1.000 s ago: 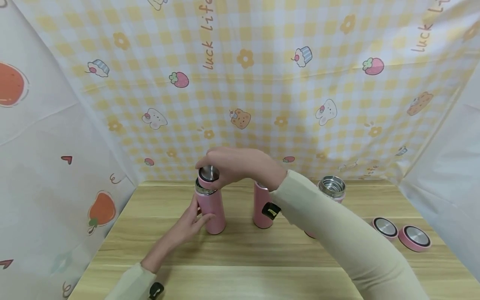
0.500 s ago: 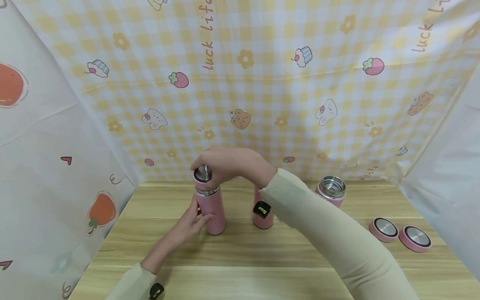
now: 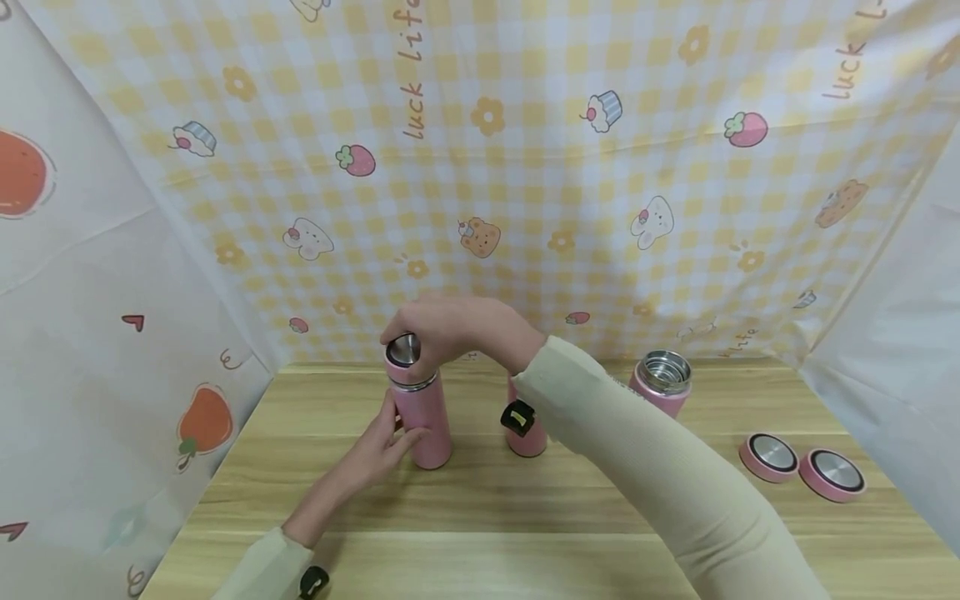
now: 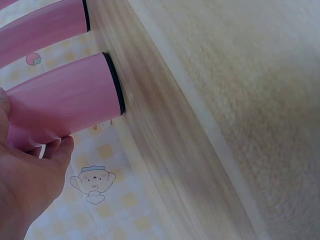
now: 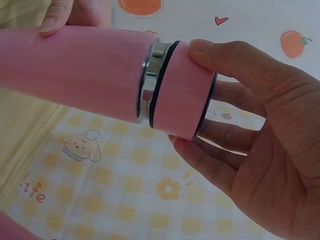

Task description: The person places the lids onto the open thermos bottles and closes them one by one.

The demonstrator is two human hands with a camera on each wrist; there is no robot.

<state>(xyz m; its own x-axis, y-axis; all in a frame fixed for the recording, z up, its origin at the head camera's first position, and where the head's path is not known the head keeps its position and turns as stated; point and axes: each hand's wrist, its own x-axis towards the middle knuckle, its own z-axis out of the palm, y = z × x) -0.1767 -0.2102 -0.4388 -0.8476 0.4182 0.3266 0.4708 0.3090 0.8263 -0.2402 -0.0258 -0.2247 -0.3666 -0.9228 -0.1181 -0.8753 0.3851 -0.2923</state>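
Pink bottle [image 3: 424, 425] stands toward the worktop's [image 3: 480, 517] far left corner; your left hand [image 3: 381, 446] grips its body, your right hand [image 3: 442, 327] the lid [image 5: 182, 90] at its mouth. You seem to be fitting that lid; next likely calls for twisting it tight. Two loose lids [image 3: 772, 454] lie near the right edge.

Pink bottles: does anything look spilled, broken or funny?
Nothing visible looks spilled or broken. One odd bit: the steel neck shows between the pink cap in the right hand and the pink bottle below, so maybe it isn't fully on.
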